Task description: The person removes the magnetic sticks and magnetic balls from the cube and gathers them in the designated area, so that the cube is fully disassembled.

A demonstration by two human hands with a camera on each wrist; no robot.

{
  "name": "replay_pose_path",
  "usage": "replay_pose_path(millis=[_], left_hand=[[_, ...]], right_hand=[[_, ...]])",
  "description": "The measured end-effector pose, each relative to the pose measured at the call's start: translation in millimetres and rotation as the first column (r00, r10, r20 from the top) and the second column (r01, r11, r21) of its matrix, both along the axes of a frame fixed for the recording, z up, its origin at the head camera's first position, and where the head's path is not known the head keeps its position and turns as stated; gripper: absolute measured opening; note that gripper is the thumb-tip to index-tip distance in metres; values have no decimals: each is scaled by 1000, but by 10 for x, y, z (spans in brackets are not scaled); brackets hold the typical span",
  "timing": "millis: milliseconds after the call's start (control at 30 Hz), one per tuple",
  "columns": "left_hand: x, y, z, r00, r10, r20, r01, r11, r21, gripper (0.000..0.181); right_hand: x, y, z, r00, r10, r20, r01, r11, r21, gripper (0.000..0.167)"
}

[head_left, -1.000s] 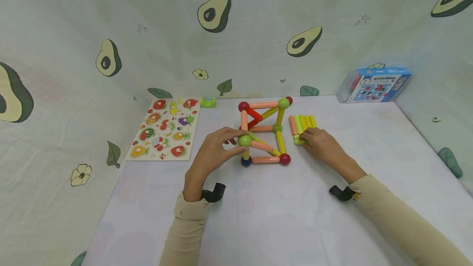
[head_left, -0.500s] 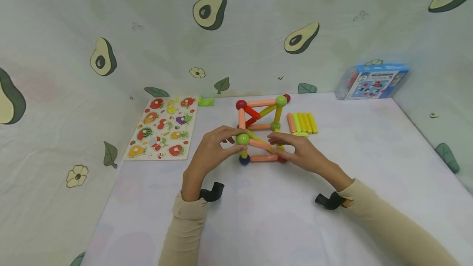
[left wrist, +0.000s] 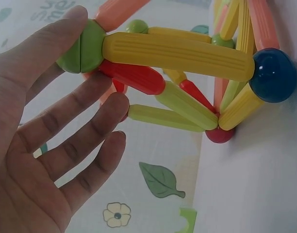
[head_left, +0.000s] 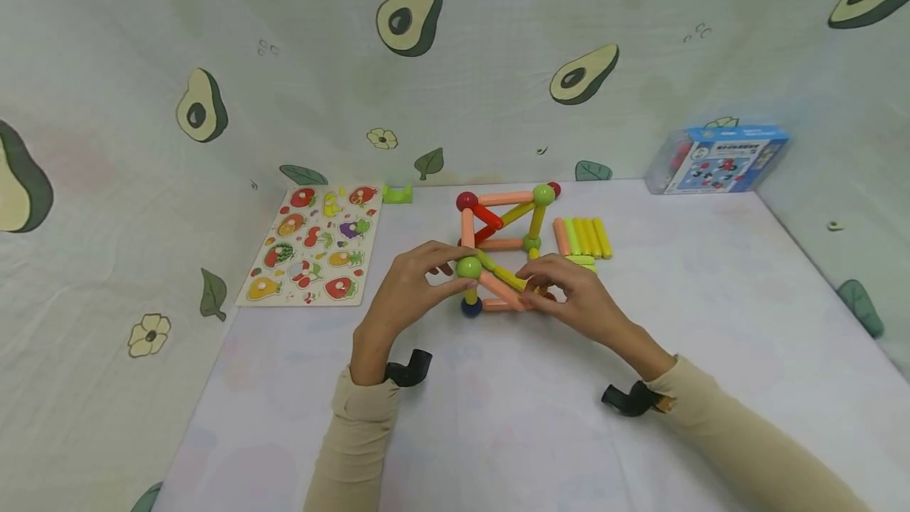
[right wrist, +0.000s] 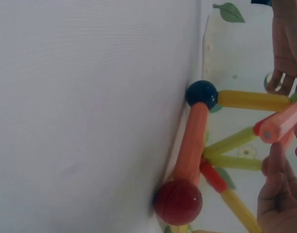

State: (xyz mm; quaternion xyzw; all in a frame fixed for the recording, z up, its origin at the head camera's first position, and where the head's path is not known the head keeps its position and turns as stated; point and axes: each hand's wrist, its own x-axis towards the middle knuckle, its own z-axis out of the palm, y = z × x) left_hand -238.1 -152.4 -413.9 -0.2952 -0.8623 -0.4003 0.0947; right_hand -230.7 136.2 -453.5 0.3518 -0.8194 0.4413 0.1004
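A frame of coloured rods and balls stands in the middle of the table. In the head view my left hand (head_left: 408,287) pinches its near green ball (head_left: 469,268) between thumb and finger. A yellow rod (left wrist: 177,56) runs from that ball to a dark blue ball (left wrist: 274,75). An orange-pink rod (head_left: 501,291) slants from the green ball, its far end free in the right wrist view. My right hand (head_left: 572,291) is at the frame's near right side, fingers bent by the rod ends. Whether it grips a rod is hidden. A red ball (right wrist: 178,203) sits at the lower corner.
Loose rods (head_left: 584,238) lie in a row right of the frame, with short yellow-green pieces (head_left: 581,261) below them. A fruit puzzle board (head_left: 309,247) lies at left, a green piece (head_left: 397,194) beside it. A blue toy box (head_left: 725,160) stands back right.
My right hand has come left from the loose rods to the frame. The orange-pink rod's free end has swung down towards me. My left hand keeps its hold on the green ball.
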Motion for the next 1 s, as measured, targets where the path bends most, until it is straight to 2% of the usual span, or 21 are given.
replay_pose_path(millis=[100,267,333,400,533,633,700,833,900,1000], left_hand=[[-2,3,-4,1000,1,-7,-1,1000,-5,48],[11,1,1,1000,-1,-1,2,1000,2,47],[13,5,3,1000,-8,4,8,1000,8,46],[13,10,2,1000,-11,12,10,1000,9,47],[16,11,5,1000,5,8,-5,1000,1,48],[20,8,10,1000,20,3,-20,1000,-7,49],[18,10,15,1000,21,5,-21,1000,-11,49],[13,17,25,1000,18,10,-18,1000,-16,48],[15,13,24,1000,17,10,-17,1000,-17,49],[22,6,18,1000,18,6,-18,1000,-17,49]], right_hand=[[10,-17,11,999,44,27,-44,999,15,47],[9,-58,-25,993,74,93,-79,996,48,41],[12,-52,-47,996,64,60,-67,997,48,39],[18,-33,-65,998,59,-15,-58,997,56,36],[35,-8,-90,980,75,-183,-57,993,105,24],[51,13,-83,975,82,-205,-60,992,111,23],[67,50,-47,983,49,-180,-35,996,80,26],[50,183,51,984,-76,-161,84,996,41,38],[19,273,86,973,-147,-178,157,987,43,38],[-47,437,114,943,-250,-219,265,963,42,33]])
